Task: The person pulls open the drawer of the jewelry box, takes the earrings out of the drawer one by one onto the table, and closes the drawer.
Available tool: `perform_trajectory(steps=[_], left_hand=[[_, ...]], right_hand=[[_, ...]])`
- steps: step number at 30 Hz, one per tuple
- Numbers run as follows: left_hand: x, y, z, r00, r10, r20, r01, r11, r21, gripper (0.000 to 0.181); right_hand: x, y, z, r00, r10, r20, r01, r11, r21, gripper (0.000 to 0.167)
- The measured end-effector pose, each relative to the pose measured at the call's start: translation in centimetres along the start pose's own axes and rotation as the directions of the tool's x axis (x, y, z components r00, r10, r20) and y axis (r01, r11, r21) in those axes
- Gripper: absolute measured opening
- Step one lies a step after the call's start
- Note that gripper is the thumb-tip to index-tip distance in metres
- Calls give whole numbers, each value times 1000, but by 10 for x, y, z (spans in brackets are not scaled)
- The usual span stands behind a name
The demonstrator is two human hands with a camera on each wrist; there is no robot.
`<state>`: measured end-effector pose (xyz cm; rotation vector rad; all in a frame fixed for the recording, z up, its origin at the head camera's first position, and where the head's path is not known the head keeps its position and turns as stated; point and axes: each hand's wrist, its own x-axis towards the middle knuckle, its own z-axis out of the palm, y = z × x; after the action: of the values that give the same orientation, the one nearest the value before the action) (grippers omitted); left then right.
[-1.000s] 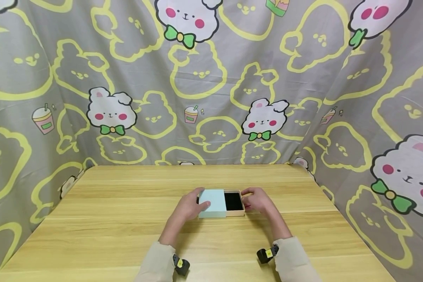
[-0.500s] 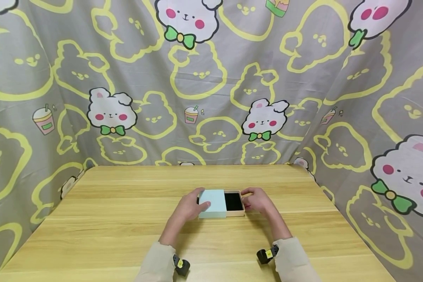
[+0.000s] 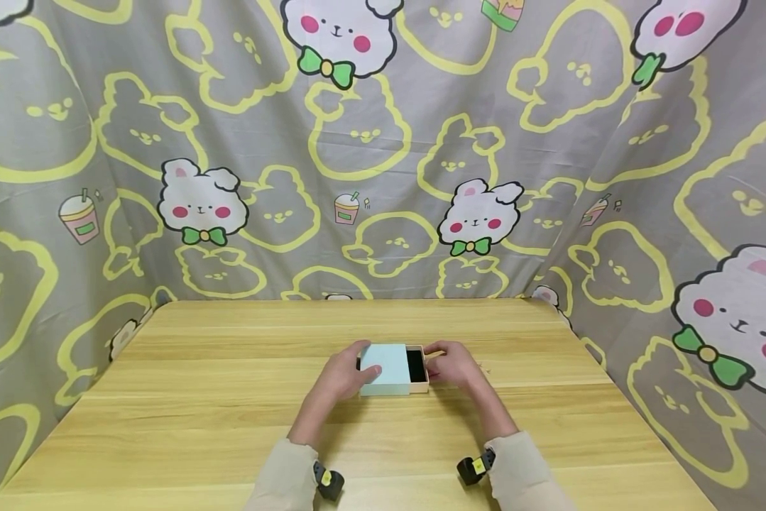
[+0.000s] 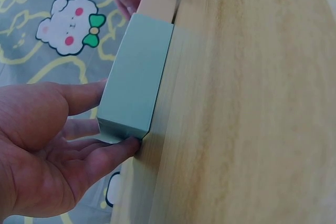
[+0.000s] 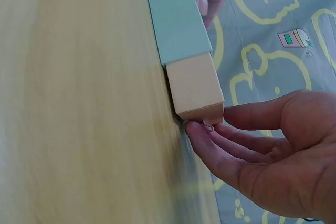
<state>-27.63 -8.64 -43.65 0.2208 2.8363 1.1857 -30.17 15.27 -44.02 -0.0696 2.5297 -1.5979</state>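
Observation:
A slide-out gift box lies on the table, with a pale blue sleeve (image 3: 384,367) around a peach drawer (image 5: 195,81). The drawer's right end sticks out of the sleeve, and a black lining (image 3: 416,365) shows inside it. My left hand (image 3: 342,371) grips the sleeve's left end, thumb on its top face. In the left wrist view, the fingers (image 4: 118,156) of that hand touch the sleeve's end. My right hand (image 3: 451,363) holds the drawer's outer end between thumb and fingers. A small ribbon tab (image 5: 208,126) shows there in the right wrist view.
The wooden table (image 3: 229,426) spreads out around the box. A grey curtain (image 3: 383,248) with printed rabbits and yellow outlines hangs behind it and along both sides. Each wrist wears a small black camera, the left camera (image 3: 329,482) and the right camera (image 3: 472,468).
My right hand has moved left, and the drawer has slid further into the sleeve. Less of the black lining shows now. The left hand and the sleeve have stayed in place.

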Motion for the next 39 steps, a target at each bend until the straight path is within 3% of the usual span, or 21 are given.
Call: perform_trajectory(steps=[23,39], left_hand=[[2,0,1,1000,1,-13,-1,1000,19,60],[0,3,1,1000,4,-21,-4,1000,13,60]], right_hand=[[-4,-6,25,994,-72,76,63,992,113,42],[-6,-8,29,996,-74,49,69,993,99,40]])
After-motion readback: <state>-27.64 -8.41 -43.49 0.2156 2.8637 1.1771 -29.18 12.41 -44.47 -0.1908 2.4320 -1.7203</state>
